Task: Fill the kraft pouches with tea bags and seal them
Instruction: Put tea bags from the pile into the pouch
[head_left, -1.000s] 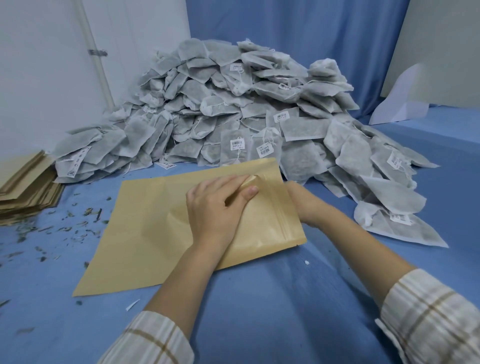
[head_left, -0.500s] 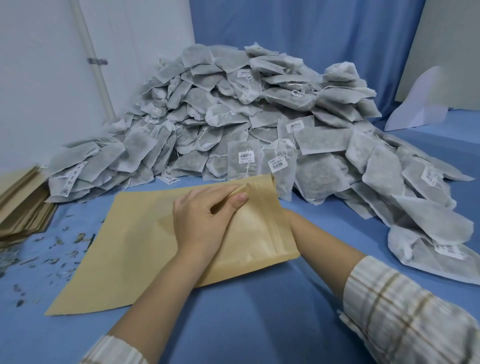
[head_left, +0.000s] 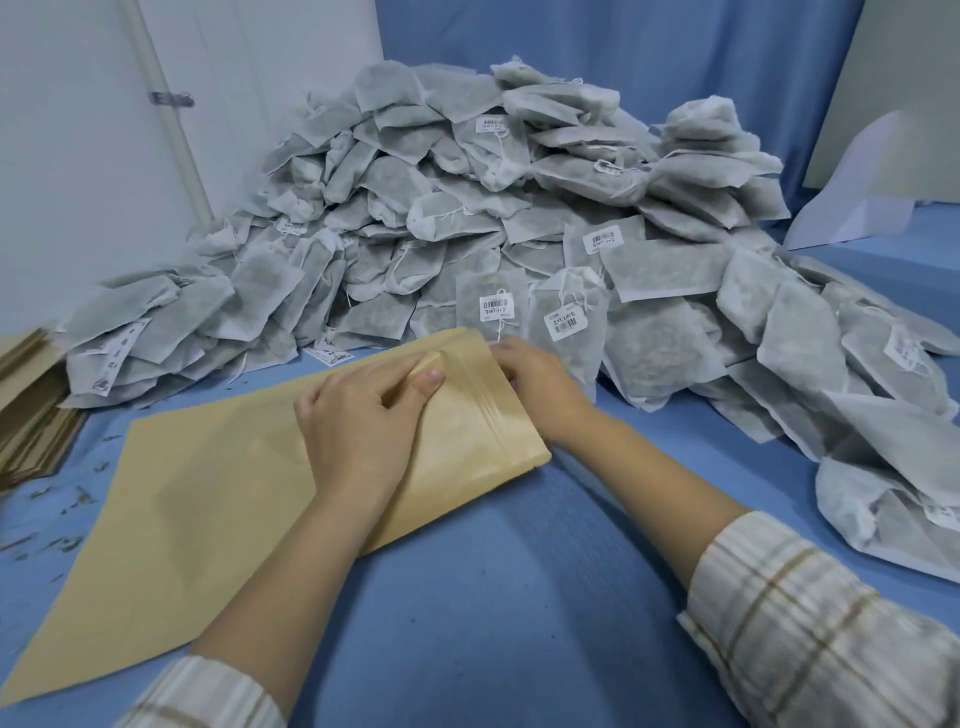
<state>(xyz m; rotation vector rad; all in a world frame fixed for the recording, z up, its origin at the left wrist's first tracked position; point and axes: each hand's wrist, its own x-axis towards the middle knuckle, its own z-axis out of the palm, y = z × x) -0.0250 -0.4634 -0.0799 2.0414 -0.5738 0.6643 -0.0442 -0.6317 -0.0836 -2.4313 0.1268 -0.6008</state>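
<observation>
Kraft pouch (head_left: 218, 499) lies flat on blue desk (head_left: 519, 597) before tea bag pile (head_left: 519, 208). Left hand (head_left: 358, 431) pinches its zip end; right hand (head_left: 540, 379) grips the far edge there.

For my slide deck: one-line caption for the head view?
Both hands work the kraft pouch mouth before a tea bag heap.

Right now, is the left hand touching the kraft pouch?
Touching. The head view shows the left hand resting on the kraft pouch, thumb and fingers pinching its top layer near the zip strip.
</observation>
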